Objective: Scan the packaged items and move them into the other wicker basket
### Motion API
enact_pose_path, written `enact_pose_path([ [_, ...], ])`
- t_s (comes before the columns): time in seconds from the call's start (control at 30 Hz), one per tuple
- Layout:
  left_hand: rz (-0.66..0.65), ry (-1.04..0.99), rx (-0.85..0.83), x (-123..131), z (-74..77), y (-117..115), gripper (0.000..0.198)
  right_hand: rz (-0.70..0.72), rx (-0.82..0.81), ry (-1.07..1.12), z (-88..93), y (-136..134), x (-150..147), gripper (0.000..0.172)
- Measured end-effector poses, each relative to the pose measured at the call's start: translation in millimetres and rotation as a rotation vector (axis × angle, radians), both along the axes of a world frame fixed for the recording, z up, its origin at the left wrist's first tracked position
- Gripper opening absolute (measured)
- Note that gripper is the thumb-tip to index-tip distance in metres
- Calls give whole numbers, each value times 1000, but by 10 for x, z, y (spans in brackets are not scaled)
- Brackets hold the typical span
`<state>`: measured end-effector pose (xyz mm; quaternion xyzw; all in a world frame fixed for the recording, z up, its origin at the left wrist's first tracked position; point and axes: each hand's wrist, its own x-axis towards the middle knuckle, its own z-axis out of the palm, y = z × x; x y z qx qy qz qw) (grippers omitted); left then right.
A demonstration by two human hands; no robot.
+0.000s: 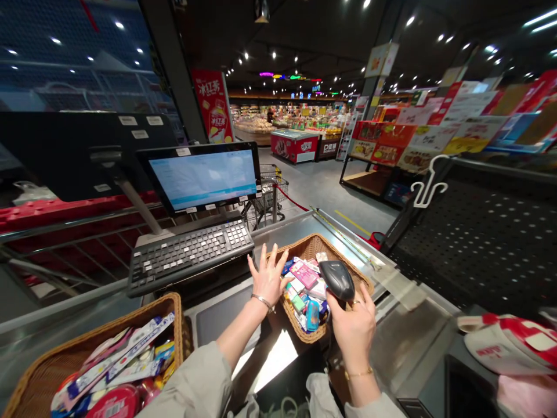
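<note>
A black barcode scanner (337,280) is in my right hand (354,322), its head tilted over the right side of a wicker basket (319,239). Thumb and fingers close around its lower part, which they mostly hide. My left hand (268,278) holds nothing. Its fingers are spread at the basket's left rim, the thumb reaching toward the small packets inside. Among these lie a pink packet (303,274), a blue packet (312,315) and a green one (298,302). Whether the left fingertips touch the rim, I cannot tell.
A black keyboard (191,249) sits left of my left hand, below a lit monitor (204,174). Another wicker basket (177,325) with long wrappers stands at lower left. A black perforated panel (487,232) rises at right, near a red and white bag (509,345).
</note>
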<state>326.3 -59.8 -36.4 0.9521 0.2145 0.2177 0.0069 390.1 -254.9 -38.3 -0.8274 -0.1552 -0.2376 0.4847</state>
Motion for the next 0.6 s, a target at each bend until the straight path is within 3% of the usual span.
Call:
enact_pose_path([
  [0.23, 152, -36, -40, -556, 86, 111, 69, 92, 29, 39, 38, 254, -127, 39],
  [0.33, 210, -39, -65, -826, 107, 108, 68, 197, 53, 53, 50, 440, -265, 42],
  [0.6, 418, -25, -84, -1628, -39, 152, 63, 499, -26, 102, 5, 913, -696, 38],
])
